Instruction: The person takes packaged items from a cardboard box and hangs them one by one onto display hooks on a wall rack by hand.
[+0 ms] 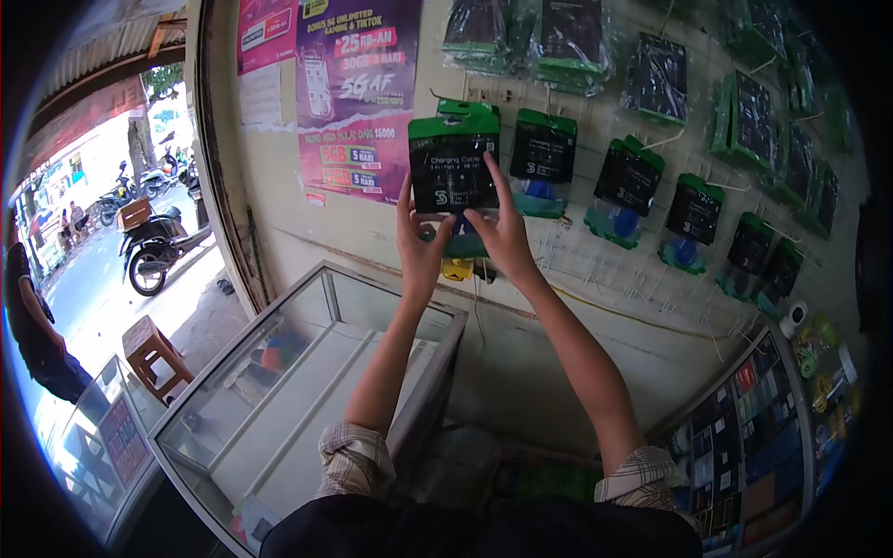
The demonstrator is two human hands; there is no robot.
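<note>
A black and green charging cable pack [455, 174] is held up in front of the wall, between both my hands. My left hand [420, 244] grips its lower left side, with the thumb near the bottom edge. On the lower right side, my right hand [500, 228] holds it, its index finger stretched up along the edge. The pack's top is level with a wall hook, but I cannot tell whether it hangs on it. Just to the right hangs another charging cable pack [541, 153] of the same kind, with several more further along the wall.
Below stands a glass display case [321, 372]. Pink and purple posters [358, 102] cover the wall at left. A second glass case [744, 437] with boxed goods is at lower right. Outside the doorway are a brown stool [149, 353], a parked motorbike [158, 246] and a person [42, 321].
</note>
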